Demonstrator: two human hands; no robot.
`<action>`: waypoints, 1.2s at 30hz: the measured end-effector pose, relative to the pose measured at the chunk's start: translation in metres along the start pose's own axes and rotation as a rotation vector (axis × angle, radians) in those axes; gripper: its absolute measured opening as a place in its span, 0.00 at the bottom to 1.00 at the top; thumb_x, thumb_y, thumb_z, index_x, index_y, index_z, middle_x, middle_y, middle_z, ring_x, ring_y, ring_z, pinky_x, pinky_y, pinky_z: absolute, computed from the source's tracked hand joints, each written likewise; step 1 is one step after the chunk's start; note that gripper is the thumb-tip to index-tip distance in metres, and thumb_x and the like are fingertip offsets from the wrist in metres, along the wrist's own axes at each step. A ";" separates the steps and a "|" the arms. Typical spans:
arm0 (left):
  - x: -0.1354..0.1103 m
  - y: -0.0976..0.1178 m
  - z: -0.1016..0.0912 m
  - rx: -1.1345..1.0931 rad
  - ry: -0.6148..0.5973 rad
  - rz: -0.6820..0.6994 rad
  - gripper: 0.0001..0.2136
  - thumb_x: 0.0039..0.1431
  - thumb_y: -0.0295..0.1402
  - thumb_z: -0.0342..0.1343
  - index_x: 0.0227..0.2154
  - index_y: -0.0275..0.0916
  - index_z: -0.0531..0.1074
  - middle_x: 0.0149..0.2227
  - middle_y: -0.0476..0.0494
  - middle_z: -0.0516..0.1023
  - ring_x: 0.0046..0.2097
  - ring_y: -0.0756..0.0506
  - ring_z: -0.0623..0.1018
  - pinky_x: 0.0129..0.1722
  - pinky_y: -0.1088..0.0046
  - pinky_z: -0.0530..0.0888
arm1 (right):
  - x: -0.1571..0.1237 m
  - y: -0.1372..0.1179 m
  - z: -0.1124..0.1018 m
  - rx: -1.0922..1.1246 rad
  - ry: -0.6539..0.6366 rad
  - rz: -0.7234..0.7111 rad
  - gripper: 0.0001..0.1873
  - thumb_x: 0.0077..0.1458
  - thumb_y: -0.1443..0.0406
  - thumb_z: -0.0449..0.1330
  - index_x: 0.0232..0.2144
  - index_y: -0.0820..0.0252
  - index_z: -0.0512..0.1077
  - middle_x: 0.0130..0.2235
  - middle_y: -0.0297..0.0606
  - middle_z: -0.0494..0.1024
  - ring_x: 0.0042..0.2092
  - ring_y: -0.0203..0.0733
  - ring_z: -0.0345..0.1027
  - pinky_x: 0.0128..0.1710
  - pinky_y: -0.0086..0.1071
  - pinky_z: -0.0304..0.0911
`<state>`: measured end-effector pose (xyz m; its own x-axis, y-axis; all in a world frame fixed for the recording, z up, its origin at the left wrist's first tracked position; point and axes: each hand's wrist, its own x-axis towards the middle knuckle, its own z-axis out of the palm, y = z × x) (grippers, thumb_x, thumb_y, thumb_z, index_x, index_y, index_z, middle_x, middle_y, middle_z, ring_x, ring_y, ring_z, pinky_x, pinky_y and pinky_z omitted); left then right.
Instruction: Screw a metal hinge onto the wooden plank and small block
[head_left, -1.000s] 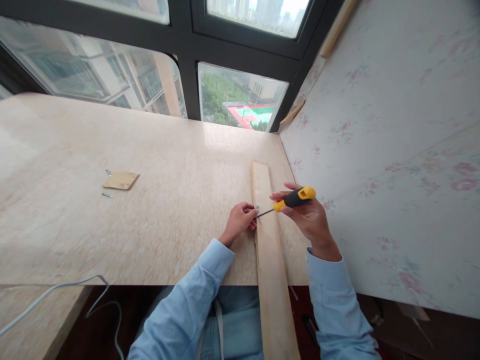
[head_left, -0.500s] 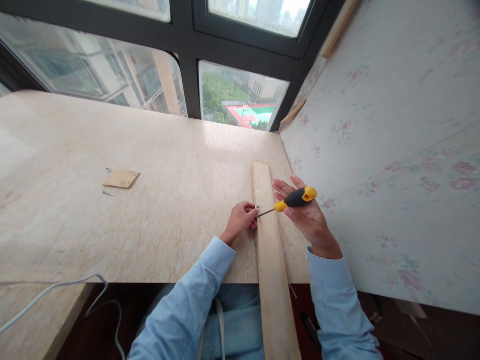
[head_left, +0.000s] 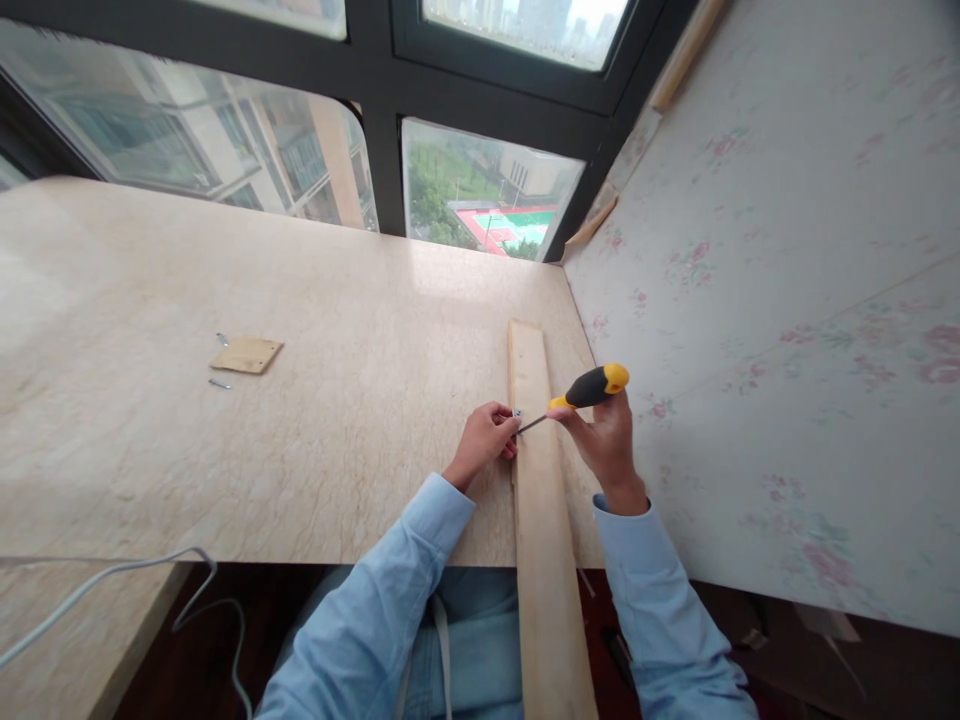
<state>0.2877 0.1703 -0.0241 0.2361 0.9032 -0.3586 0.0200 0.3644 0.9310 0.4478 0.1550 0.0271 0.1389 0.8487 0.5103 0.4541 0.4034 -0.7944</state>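
A long wooden board (head_left: pixel 546 520) lies across the marble-patterned sill and runs out over its front edge above my lap. At the board's left edge, my left hand (head_left: pixel 487 440) pinches a small metal piece (head_left: pixel 517 413), too small to name surely. My right hand (head_left: pixel 606 435) has its fingers around the yellow and black handle of a screwdriver (head_left: pixel 589 388). The thin shaft slants down leftward across the board, and its tip ends at my left fingertips. What the tip meets is hidden by those fingers.
On the left of the sill (head_left: pixel 337 430) lies a small wooden plate (head_left: pixel 247 355) with holes, a metal screw (head_left: pixel 220 384) and another small metal piece (head_left: pixel 222 340) beside it. A white cable (head_left: pixel 112 572) hangs at the lower left. Floral wallpaper (head_left: pixel 787 350) borders the right side.
My right hand has gone from spread fingers against the screwdriver handle to fingers closed around it, shifting slightly left. The left hand stays at the board's edge.
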 end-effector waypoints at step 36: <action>0.003 -0.005 0.000 -0.007 -0.007 0.002 0.07 0.58 0.30 0.57 0.36 0.33 0.68 0.22 0.51 0.73 0.18 0.52 0.73 0.17 0.80 0.69 | 0.000 -0.008 0.002 0.330 0.001 0.157 0.21 0.39 0.60 0.75 0.37 0.57 0.75 0.37 0.38 0.81 0.39 0.48 0.77 0.44 0.47 0.75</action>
<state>0.2881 0.1710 -0.0295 0.2431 0.9024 -0.3558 0.0127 0.3638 0.9314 0.4422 0.1523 0.0327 0.1852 0.9090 0.3735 0.1183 0.3566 -0.9267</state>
